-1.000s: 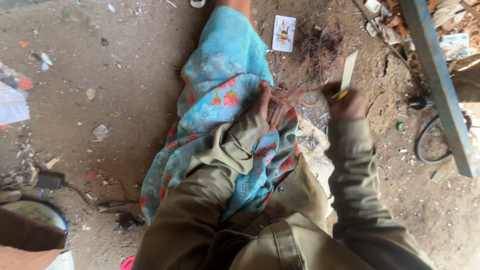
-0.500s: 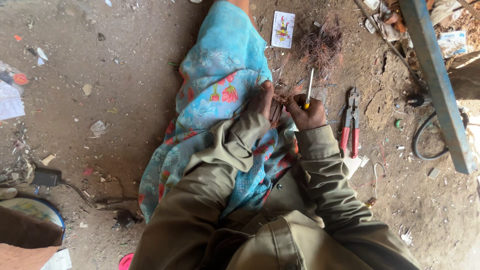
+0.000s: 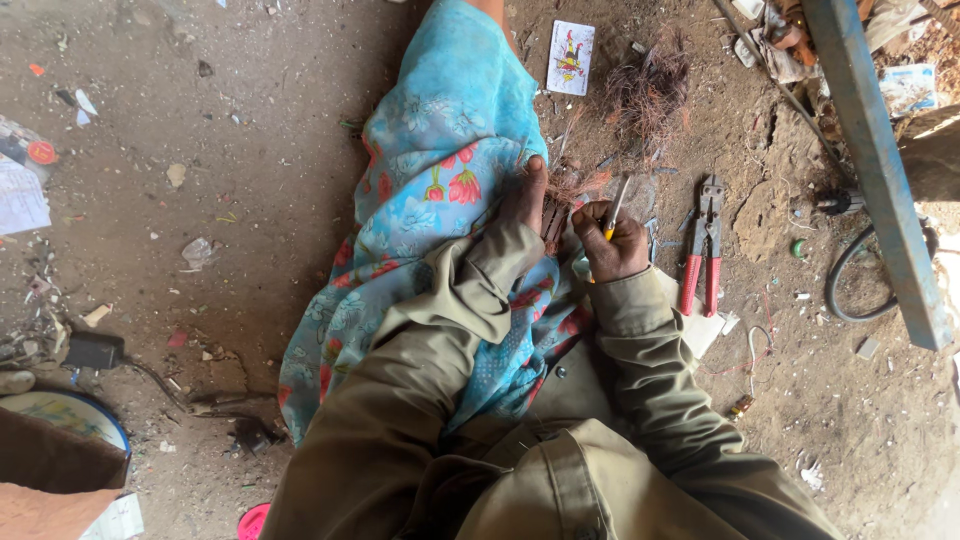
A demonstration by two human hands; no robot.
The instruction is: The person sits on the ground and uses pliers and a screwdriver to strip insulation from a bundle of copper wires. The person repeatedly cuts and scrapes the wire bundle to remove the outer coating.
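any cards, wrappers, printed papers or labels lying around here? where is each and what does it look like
Small printed card: on the dirt beyond the blue floral cloth, upright rectangle, white with a red and yellow figure.
Printed paper: left edge, white sheet with a red round mark above it.
Pale packet: top right behind the blue metal bar, crumpled, whitish-blue.

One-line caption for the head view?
Left hand pins copper wires on blue floral cloth; right hand holds a blade.

Littered dirt floor (image 3: 250, 150); blue metal beam (image 3: 880, 170) at right
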